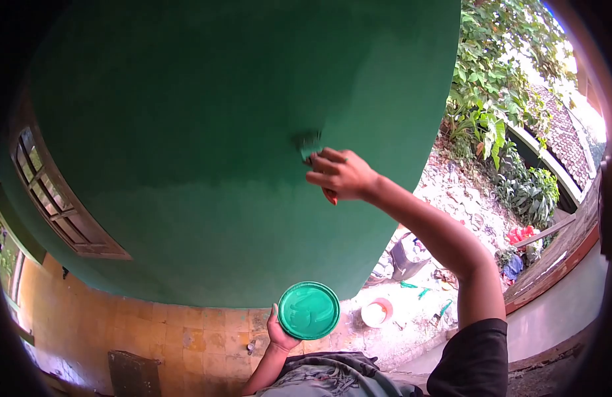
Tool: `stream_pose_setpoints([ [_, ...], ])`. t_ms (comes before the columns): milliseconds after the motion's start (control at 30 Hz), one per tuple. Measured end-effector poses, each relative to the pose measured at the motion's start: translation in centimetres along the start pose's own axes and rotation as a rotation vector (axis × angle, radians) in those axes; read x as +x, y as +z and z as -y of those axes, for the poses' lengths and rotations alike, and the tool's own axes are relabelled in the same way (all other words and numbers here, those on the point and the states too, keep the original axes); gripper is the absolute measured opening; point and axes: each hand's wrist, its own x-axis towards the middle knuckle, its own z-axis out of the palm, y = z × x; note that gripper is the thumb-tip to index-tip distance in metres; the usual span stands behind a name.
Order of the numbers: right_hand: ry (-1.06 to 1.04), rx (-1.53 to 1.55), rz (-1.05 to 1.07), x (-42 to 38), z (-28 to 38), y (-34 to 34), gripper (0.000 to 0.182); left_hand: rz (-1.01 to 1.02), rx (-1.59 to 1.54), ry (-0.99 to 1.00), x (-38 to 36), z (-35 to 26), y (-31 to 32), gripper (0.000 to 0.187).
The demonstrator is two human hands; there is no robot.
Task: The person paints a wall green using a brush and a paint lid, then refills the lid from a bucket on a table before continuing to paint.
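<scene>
Curled closed around a paintbrush [311, 149], the right hand [347, 177] is raised, with the bristles against the green wall [253, 225], where a darker, wet-looking area meets a paler one; the stroke appears to be the step in hand. Below it, the left hand [281, 336] grips the near-left edge of a round container [309, 311] of green paint, thumb up at the rim, the other fingers mostly hidden beneath. The hands are well apart, and any shift of the container would call for keeping it level. Near the person, yellowish floor tiles [187, 339] run along the wall's foot, with a dark block [134, 374] at near left. Right of the container stands a pale bucket [368, 315]. Farther out are a framed window [66, 215] on the left and leafy plants [494, 86] on the far right.
</scene>
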Motion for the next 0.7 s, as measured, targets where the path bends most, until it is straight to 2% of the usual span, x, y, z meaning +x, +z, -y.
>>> stream_pose_setpoints([
  [33,0.0,0.004,0.004,-0.7,0.6,0.4,0.024,-0.005,-0.005,-0.003,-0.1,0.1,0.0,0.081],
  [100,0.277,0.441,0.276,-1.2,1.5,0.4,0.016,0.007,-0.02,-0.013,-0.3,0.0,0.2,0.081],
  [133,0.276,0.442,0.278,-1.3,1.2,0.0,0.016,0.007,-0.023,-0.013,-0.5,0.1,0.1,0.081],
  [200,0.324,0.466,-0.084,-0.8,-0.7,-1.4,0.017,0.006,-0.02,-0.006,-0.7,0.2,-0.2,0.08],
  [333,0.206,0.013,-0.339,1.7,-5.5,-6.4,0.021,-0.022,-0.053,-0.008,-1.4,0.5,-0.8,0.079],
  [467,0.122,-0.193,-0.459,1.1,-4.3,-6.0,0.024,-0.003,-0.071,-0.004,-1.9,0.7,-0.8,0.079],
  [533,0.099,-0.183,-0.205,-2.0,-1.7,-1.9,0.028,0.009,-0.087,-0.017,-1.9,0.7,-0.8,0.078],
  [600,0.109,-0.093,-0.121,-3.6,1.1,0.7,0.031,0.002,-0.054,0.004,-1.8,0.6,-0.7,0.077],
  [667,0.201,0.132,0.131,-5.0,2.8,1.6,0.026,-0.012,-0.062,0.0,-1.7,0.7,-0.5,0.077],
  [700,0.234,0.304,0.152,-5.3,2.3,2.2,0.02,-0.021,-0.065,0.0,-1.7,0.7,-0.5,0.076],
])
